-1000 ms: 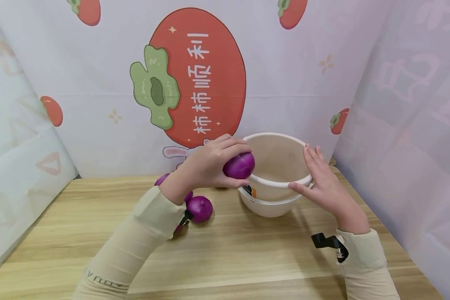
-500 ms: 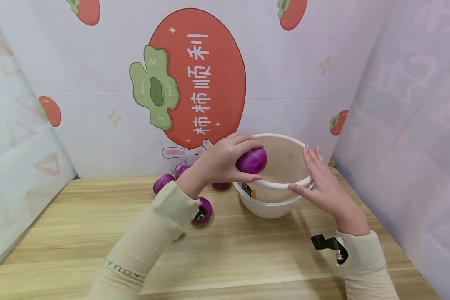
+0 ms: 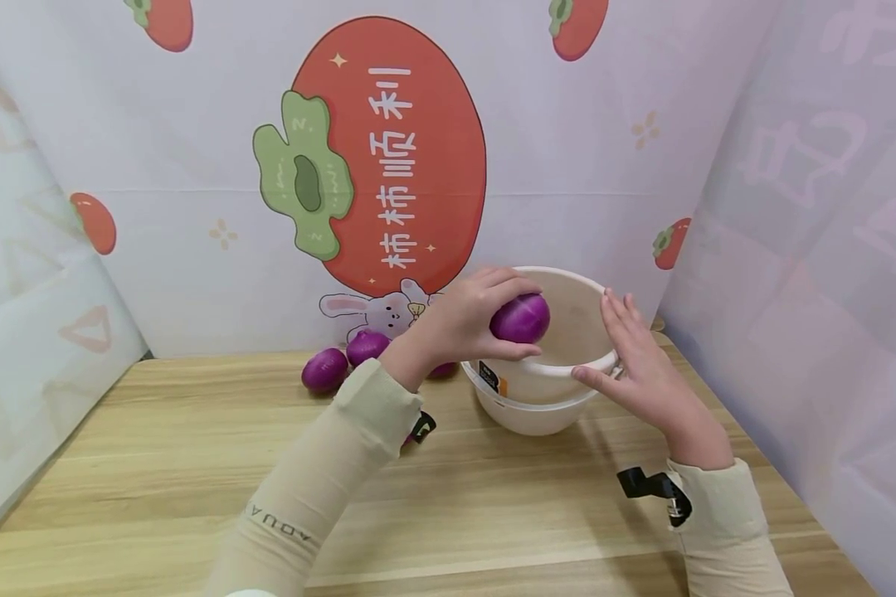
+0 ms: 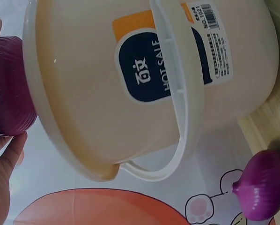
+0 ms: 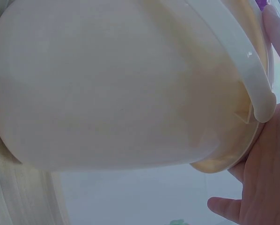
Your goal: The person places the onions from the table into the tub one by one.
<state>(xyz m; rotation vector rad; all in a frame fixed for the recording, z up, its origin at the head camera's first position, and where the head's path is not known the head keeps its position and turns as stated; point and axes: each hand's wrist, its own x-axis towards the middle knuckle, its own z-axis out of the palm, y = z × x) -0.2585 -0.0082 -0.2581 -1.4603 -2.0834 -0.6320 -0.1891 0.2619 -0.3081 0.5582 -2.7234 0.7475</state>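
A purple onion (image 3: 521,318) is in the grip of my left hand (image 3: 469,319), thumb below it and fingers over its top. The hand holds it over the near-left rim of a cream-white bucket (image 3: 539,423). In the left wrist view this onion (image 4: 10,89) overlaps the bucket's edge, beside the bucket wall (image 4: 84,98) with its label. My right hand (image 3: 645,377) rests on the bucket's right rim, fingers straight and spread, thumb on the front edge. In the right wrist view the right hand (image 5: 266,164) lies along the rim near the handle's end (image 5: 264,108).
Onions lie on the wooden table (image 3: 194,464) left of the bucket, among them one onion (image 3: 324,371) and another onion (image 3: 367,347); others are partly hidden by my left arm. The bucket's handle (image 4: 180,93) hangs down its side. A printed cloth (image 3: 567,166) stands behind.
My left hand has moved right with the onion, from beside the bucket's left rim to over its opening. Onions behind the left arm have come into view. The right hand has stayed put.
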